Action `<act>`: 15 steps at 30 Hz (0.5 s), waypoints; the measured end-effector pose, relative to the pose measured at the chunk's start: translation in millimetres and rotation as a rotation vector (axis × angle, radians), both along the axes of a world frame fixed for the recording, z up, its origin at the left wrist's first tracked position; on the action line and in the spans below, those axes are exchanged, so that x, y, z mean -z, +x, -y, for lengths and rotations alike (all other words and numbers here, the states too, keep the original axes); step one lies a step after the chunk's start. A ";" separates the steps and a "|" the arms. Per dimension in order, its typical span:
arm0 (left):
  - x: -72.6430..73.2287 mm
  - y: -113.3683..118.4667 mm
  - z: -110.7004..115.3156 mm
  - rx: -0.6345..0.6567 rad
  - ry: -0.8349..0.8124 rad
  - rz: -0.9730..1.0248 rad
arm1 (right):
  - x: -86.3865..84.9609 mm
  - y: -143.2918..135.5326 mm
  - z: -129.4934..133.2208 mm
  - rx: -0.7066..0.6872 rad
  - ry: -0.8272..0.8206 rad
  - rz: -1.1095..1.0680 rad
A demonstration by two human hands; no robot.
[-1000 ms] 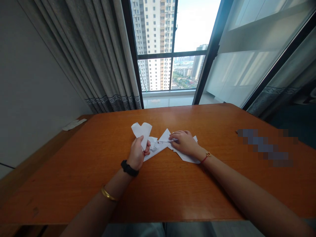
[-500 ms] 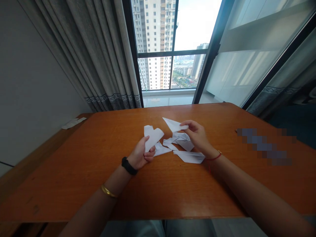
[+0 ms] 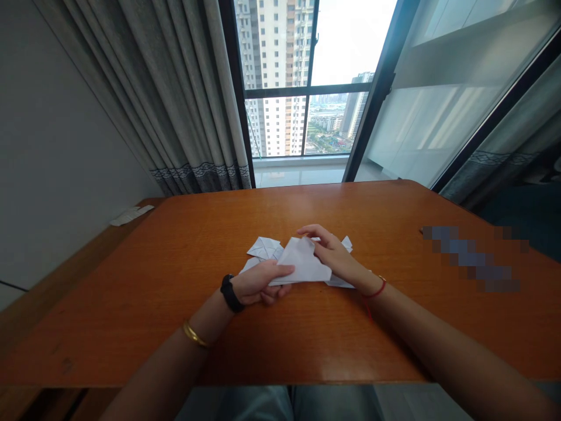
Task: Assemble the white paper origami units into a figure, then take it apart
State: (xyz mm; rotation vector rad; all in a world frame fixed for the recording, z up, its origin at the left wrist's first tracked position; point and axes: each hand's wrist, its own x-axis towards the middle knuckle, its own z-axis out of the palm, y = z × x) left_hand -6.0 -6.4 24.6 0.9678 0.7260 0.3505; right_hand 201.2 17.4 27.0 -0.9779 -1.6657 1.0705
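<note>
The paper [image 3: 300,263] is above the middle of the table [image 3: 280,345], between the hands: it lies to the right of the left hand [image 3: 260,282] and just to the near left of the right hand's fingers. Its near edge, the longest side in view, runs left to right. The left hand has it pinched at the near left corner, thumb on top, fingers closed beneath. The right hand [image 3: 331,254] is loosely curled at its far right edge; whether those fingers grip anything I cannot tell. The paper is white, matt, folded and angular. Creased scraps [image 3: 264,248] lie behind it to the left, others partly hidden under the right hand. The table is glossy orange-brown wood.
</note>
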 end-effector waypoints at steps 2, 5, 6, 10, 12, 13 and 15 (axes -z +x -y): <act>1.3 3.0 0.2 -0.159 0.091 0.092 | 1.0 -2.0 0.8 0.036 -0.187 -0.127; 5.9 7.4 -1.5 -0.304 0.245 0.158 | -0.4 -7.0 6.3 -0.057 -0.317 -0.136; 7.7 8.9 -1.8 -0.299 0.291 0.144 | -0.6 -9.6 9.3 -0.087 -0.307 -0.100; 13.4 15.3 0.5 -0.387 0.556 0.000 | 3.1 -16.8 20.9 -0.051 -0.157 0.011; 15.6 18.3 2.3 -0.529 0.686 -0.030 | 6.9 -15.1 23.4 0.035 -0.063 0.091; 16.9 19.7 3.0 -0.577 0.711 -0.017 | 8.7 -13.4 24.0 0.067 -0.023 0.139; 20.5 22.4 4.2 -0.599 0.687 0.039 | 11.1 -10.5 25.0 0.082 0.021 0.225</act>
